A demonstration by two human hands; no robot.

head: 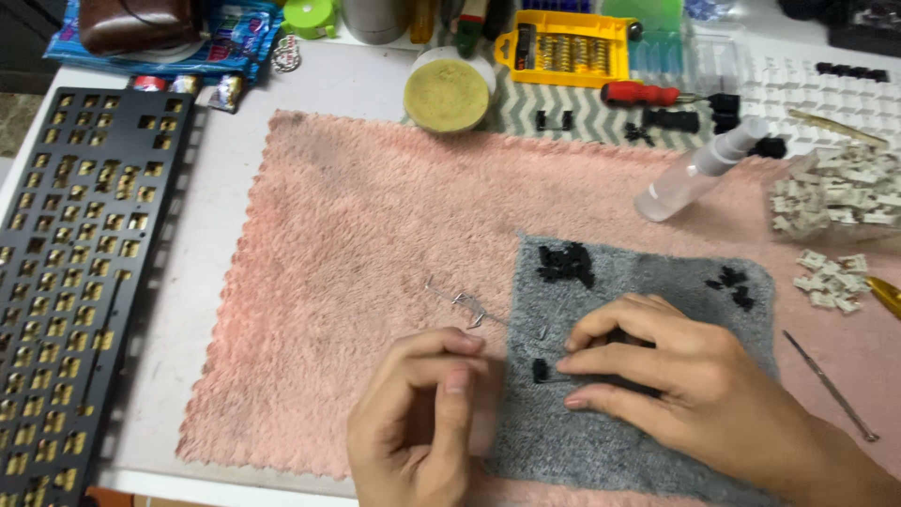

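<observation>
Head view: both hands sit low centre over a small grey cloth (648,413) laid on a larger pink towel (375,244), which covers the white surface (225,188).

Right hand (676,376): fingers curled, tips pinched down on a small black plastic part (542,370) with a thin wire running from it, pressed on the grey cloth. Closed on it, not fully fisted.

Left hand (418,413): loosely curled at the grey cloth's left edge, thumb against forefinger; cannot tell if anything is held between them.

Just above the left hand, bent metal wires (465,302) lie on the pink towel, touching the cloth's edge. Loose black parts (566,263) are piled at the cloth's top left, a few more at top right.

Around (all well apart from the hands): black keyboard plate (80,272) at left, clear spray bottle (699,171) lying tilted top right, heap of pale switches (835,192) at far right, yellow screwdriver bit case (563,47) at top, round tin (448,92) beside it, thin metal pick (831,387) right of the cloth.
</observation>
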